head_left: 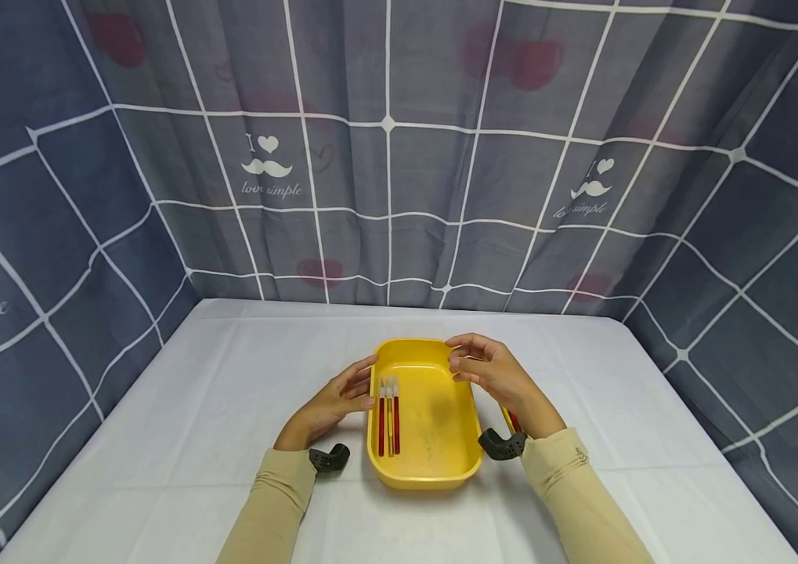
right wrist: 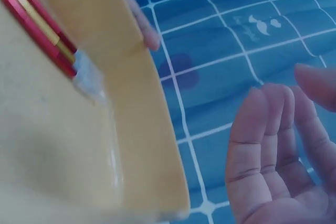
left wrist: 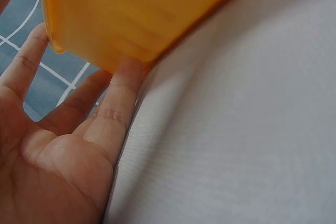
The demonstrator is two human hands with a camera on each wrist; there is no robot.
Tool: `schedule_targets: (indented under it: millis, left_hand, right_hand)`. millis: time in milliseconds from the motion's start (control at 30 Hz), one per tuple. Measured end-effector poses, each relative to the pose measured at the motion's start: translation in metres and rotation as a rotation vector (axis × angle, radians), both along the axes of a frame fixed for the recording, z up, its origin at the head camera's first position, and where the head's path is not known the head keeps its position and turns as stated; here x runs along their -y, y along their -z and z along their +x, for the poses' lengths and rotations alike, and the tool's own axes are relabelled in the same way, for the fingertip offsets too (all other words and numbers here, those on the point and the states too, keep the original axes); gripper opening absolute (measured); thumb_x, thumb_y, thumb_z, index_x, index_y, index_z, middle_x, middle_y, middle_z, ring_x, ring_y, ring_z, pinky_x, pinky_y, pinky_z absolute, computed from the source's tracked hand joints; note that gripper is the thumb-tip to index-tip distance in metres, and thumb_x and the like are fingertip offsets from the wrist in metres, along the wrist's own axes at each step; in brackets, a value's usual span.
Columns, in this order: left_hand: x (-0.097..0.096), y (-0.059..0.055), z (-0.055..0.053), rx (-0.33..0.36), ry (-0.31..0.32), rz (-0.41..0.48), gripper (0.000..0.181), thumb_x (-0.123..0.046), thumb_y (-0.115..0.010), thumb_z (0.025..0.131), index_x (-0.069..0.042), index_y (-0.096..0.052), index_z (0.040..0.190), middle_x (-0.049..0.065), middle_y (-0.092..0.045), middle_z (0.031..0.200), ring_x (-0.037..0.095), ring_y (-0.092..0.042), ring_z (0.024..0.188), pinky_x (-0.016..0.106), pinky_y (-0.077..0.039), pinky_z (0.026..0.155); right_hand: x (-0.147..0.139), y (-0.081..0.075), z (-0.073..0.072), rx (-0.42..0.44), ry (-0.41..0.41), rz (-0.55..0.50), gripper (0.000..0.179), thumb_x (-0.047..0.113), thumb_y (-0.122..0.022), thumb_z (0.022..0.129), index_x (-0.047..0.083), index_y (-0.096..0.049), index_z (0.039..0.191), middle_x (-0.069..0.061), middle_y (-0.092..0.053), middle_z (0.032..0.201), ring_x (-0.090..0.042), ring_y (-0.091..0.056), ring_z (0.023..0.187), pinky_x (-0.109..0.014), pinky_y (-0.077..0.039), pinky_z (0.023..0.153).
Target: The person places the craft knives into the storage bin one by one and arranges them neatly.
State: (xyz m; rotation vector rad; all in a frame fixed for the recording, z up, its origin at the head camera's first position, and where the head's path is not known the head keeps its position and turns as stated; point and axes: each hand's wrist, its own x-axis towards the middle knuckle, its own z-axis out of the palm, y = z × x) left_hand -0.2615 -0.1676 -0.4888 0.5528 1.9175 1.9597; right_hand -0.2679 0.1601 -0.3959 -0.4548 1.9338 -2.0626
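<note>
A yellow plastic tray sits on the white table. Along its left inner side lie three slim pen-like tools, two with red handles and one gold, their pale tips pointing to the far end. My left hand touches the tray's left wall with extended fingertips; the left wrist view shows them against the outer side. Over the far right rim hovers my right hand, its fingers loosely bent and nothing between them. In the right wrist view the right palm is apart from the tray wall.
More red and yellow sticks lie on the table right of the tray, partly hidden by the right wrist. The white tablecloth extends around the tray. A grey-blue checked curtain encloses the back and sides.
</note>
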Motion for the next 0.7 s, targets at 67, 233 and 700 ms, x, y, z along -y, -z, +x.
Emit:
schedule_targets:
  millis: [67,233,700]
  left_hand:
    - [0.0,0.0,0.0,0.002,0.002,-0.001,0.089,-0.011,-0.077,0.102,-0.01,-0.024,0.173,0.027,-0.024,0.174,0.047,-0.031,0.158,0.049,-0.039,0.124]
    - [0.0,-0.001,0.0,0.003,-0.001,0.002,0.09,-0.011,-0.078,0.101,-0.011,-0.024,0.173,0.026,-0.025,0.174,0.046,-0.032,0.159,0.049,-0.039,0.124]
    - [0.0,0.0,0.0,-0.001,0.003,-0.002,0.086,-0.007,-0.074,0.102,-0.009,-0.024,0.173,0.03,-0.025,0.173,0.048,-0.031,0.158,0.047,-0.039,0.124]
  right_hand:
    - [-0.005,0.003,0.002,-0.008,0.024,-0.005,0.024,-0.005,-0.069,0.1,0.003,-0.071,0.122,-0.004,-0.066,0.104,-0.017,-0.069,0.091,-0.027,-0.062,0.085]
    - [-0.017,0.007,0.005,-0.057,0.089,-0.003,0.025,-0.009,-0.063,0.1,-0.008,-0.067,0.125,-0.004,-0.066,0.102,-0.014,-0.068,0.091,-0.026,-0.062,0.084]
    - [-0.045,0.02,0.006,-0.103,0.255,0.019,0.021,-0.009,-0.064,0.102,0.003,-0.073,0.117,-0.001,-0.067,0.095,-0.013,-0.07,0.087,-0.024,-0.062,0.08]
